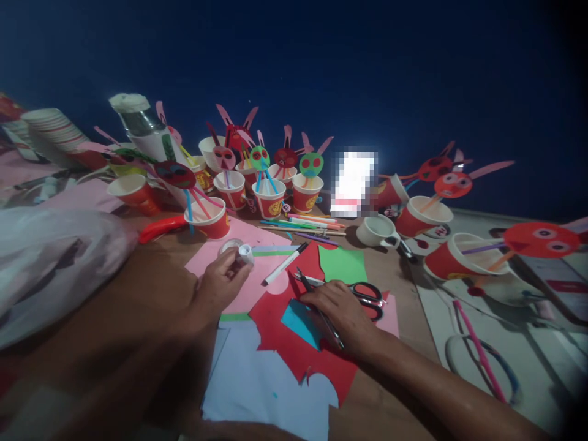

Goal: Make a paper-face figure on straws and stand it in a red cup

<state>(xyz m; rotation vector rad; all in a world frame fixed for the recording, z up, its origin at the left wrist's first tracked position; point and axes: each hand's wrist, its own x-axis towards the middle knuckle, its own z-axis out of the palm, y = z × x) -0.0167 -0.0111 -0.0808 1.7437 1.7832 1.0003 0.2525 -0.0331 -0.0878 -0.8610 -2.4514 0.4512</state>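
My left hand (223, 280) is closed around a small white tube (246, 252) whose round open end faces up, above a pink paper sheet (239, 288). A clear ring, perhaps a tape roll, shows just behind those fingers. My right hand (337, 309) has its fingers curled over a slim black pen (331, 331), which slants across a blue paper piece (298, 321) on cut red paper (275, 318). Black-handled scissors (367, 293) lie partly hidden behind that hand. Between the two hands rests a white marker with a black cap (285, 264).
Red paper cups (269, 205) with paper rabbit-like faces on sticks stand along the back and right. A white mug (379, 233) and loose coloured pens (312, 223) sit in front of them. A plastic bag (59, 263) fills the left; pale blue paper (261, 386) lies near me.
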